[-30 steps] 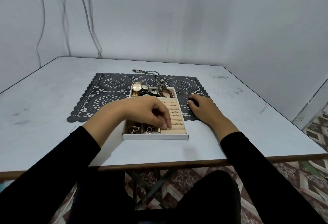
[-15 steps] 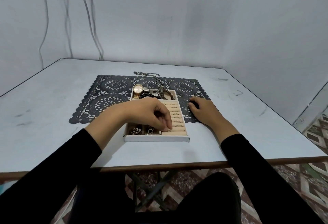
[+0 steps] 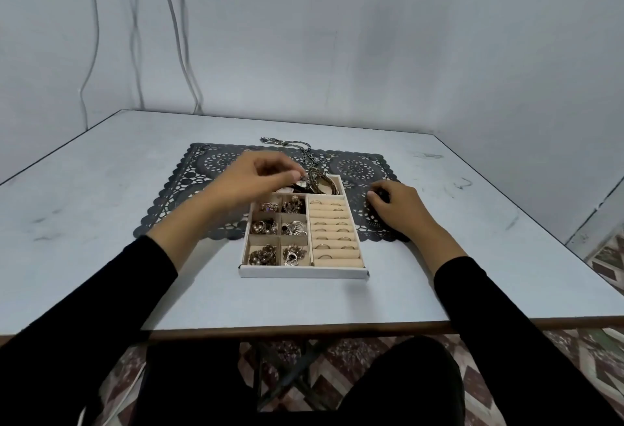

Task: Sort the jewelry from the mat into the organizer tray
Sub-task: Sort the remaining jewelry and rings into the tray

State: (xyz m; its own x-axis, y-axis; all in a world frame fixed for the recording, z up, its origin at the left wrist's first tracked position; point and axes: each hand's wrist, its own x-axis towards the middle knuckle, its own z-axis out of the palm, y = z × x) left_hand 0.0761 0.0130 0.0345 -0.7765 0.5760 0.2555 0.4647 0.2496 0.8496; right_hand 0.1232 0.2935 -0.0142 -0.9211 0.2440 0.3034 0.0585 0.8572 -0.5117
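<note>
A white organizer tray stands on the table at the near edge of a black lace mat. Its left compartments hold clusters of small jewelry, and its right side has beige ring rolls with several rings. My left hand hovers over the tray's far compartment, fingertips pinched on a silvery watch that it mostly hides. A dark chain necklace trails from that compartment onto the mat. My right hand rests on the mat right of the tray, fingers curled down.
The pale table has its front edge close to my lap. A wall stands behind it, with cables hanging at the back left. Patterned floor tiles show at the right.
My left hand has lifted off the ring rolls at the tray's near end and moved to the far compartment, uncovering the small compartments. The right hand has stayed put.
</note>
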